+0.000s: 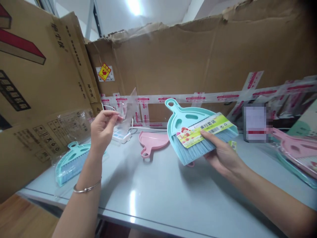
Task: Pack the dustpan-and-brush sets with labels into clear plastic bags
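Note:
My right hand (pixel 223 155) grips a turquoise dustpan and brush set (pixel 173 125), thumb on its yellow-green printed label (pixel 206 129) and fingers underneath. Blue bristles show below the label, and the set is lifted above the table. On the other side, my left hand (pixel 102 127) is raised with its fingertips pinched on a clear plastic bag (pixel 127 109), which hangs out to the right. A pink dustpan (pixel 153 142) lies on the table between my hands. Part of another pink piece (pixel 190 164) shows beneath the set.
A turquoise dustpan with a brush (pixel 71 162) lies in clear plastic at the left. Pink and turquoise sets (pixel 297 148) are stacked at the right, near a propped phone-like device (pixel 255 122). Large cardboard boxes (pixel 173 59) wall the back of the grey table (pixel 158 191).

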`<control>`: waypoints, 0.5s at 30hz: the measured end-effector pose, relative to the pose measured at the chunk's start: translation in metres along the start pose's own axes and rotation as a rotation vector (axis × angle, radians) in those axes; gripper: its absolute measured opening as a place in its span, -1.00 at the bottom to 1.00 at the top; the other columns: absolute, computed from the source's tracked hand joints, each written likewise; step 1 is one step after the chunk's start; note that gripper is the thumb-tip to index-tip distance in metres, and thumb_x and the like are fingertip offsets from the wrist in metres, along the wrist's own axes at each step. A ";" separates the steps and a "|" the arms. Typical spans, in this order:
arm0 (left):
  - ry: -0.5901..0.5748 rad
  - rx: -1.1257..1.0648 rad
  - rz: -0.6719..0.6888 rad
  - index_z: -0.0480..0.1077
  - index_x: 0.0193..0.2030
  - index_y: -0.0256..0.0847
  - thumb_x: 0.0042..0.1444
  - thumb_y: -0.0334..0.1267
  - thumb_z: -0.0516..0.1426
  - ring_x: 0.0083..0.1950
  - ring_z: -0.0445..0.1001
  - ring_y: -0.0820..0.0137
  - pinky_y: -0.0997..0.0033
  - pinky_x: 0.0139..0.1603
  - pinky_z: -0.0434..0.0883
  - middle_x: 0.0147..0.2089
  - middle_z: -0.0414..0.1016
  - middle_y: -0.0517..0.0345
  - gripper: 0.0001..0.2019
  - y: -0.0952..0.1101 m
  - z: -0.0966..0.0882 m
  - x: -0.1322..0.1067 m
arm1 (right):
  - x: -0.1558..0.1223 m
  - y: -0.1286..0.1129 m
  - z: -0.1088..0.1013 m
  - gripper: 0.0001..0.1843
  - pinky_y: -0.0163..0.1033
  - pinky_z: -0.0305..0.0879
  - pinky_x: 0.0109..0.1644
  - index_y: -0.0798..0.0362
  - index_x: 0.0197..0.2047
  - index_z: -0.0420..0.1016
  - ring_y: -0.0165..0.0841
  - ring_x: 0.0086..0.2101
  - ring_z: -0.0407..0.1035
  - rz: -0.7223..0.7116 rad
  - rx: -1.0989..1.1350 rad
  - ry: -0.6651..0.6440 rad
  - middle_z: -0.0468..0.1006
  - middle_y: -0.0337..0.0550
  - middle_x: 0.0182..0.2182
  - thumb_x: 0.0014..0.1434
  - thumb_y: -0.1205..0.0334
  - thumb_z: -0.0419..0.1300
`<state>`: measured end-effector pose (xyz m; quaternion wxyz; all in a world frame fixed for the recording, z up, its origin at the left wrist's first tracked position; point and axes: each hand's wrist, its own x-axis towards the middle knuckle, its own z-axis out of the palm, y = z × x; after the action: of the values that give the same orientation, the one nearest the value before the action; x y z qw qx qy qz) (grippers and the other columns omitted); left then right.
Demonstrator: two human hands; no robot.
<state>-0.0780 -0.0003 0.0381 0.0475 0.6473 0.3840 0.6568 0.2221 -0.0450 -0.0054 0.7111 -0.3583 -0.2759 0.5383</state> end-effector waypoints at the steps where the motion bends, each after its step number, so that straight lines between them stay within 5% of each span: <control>1: 0.024 -0.178 -0.047 0.38 -0.29 -0.17 0.05 -0.20 0.15 -0.33 0.48 0.42 0.44 -0.27 0.41 -0.40 0.48 0.16 -0.88 0.001 0.000 0.001 | 0.002 -0.005 0.000 -0.62 -0.36 0.50 -0.39 0.02 -0.28 0.48 -0.32 -0.31 0.48 -0.024 0.009 0.012 0.58 -0.24 -0.31 -0.23 0.33 0.43; 5: 0.125 -0.512 -0.368 0.36 -0.33 -0.15 0.00 -0.24 0.20 -0.56 0.28 0.58 0.61 -0.61 0.21 -0.48 0.40 0.24 -0.89 -0.004 -0.003 0.009 | 0.007 -0.020 -0.006 -0.63 -0.37 0.50 -0.21 -0.02 -0.22 0.50 -0.30 -0.11 0.45 -0.096 0.011 0.021 0.57 -0.23 -0.16 -0.17 0.36 0.40; 9: 0.058 -0.348 -0.481 0.36 -0.32 -0.21 -0.04 -0.18 0.22 -0.70 0.14 0.65 0.64 -0.74 0.03 -0.52 0.39 0.26 -0.81 -0.015 0.000 0.009 | 0.010 -0.025 -0.019 -0.65 -0.42 0.49 -0.24 -0.01 -0.20 0.51 -0.29 -0.01 0.39 -0.086 -0.022 0.054 0.53 -0.19 -0.04 -0.13 0.37 0.36; 12: 0.048 -0.150 -0.305 0.38 -0.27 -0.21 0.01 -0.16 0.19 -0.74 0.18 0.63 0.62 -0.75 0.09 -0.53 0.42 0.28 -0.81 -0.011 0.005 0.002 | 0.012 -0.023 -0.029 -0.64 -0.45 0.48 -0.28 -0.01 -0.21 0.52 -0.28 0.01 0.38 -0.079 -0.034 0.077 0.51 -0.19 -0.02 -0.15 0.37 0.38; 15: 0.025 0.094 0.080 0.43 -0.19 -0.16 0.13 -0.23 0.10 -0.61 0.38 0.58 0.58 -0.56 0.31 -0.39 0.52 0.20 -0.85 0.005 0.010 -0.009 | 0.013 -0.023 -0.034 -0.63 -0.45 0.48 -0.28 -0.02 -0.21 0.53 -0.27 0.04 0.35 -0.069 -0.020 0.080 0.52 -0.19 -0.02 -0.17 0.36 0.39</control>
<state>-0.0651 -0.0044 0.0327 -0.0140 0.6555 0.3887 0.6473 0.2646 -0.0436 -0.0068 0.7362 -0.3768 -0.2649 0.4959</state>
